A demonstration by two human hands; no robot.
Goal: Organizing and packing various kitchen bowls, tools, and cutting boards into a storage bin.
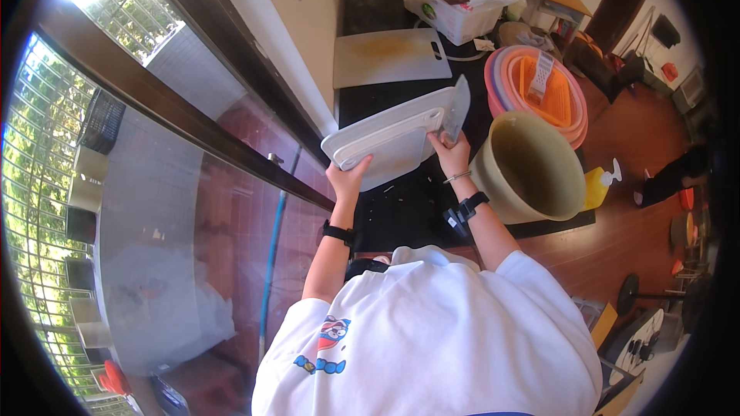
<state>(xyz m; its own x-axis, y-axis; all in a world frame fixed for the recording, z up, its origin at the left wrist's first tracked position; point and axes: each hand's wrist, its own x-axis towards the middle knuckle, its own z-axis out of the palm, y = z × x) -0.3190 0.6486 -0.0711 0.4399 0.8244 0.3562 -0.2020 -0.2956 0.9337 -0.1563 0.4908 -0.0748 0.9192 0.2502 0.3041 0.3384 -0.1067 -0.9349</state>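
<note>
A few flat whitish plastic boards (393, 132), one with a raised rounded rim, are held together in both my hands, tilted above the black tabletop. My left hand (349, 177) grips their lower left corner, thumb on the near face. Toward the right end, my right hand (452, 156) is closed round the edge, beside a greyer panel (459, 104) that stands out at an angle. Just beyond them a white cutting board (378, 58) with a yellowish stain and a handle slot lies flat. Right of my right hand stands a deep beige bucket (532, 166).
Behind the bucket are stacked pink basins (497, 69) with an orange basket (551, 100). A white crate (455, 21) of odds and ends stands at the far end. A yellow pump bottle (597, 186) is right of the bucket. A dark-framed glass door (231, 139) borders the left.
</note>
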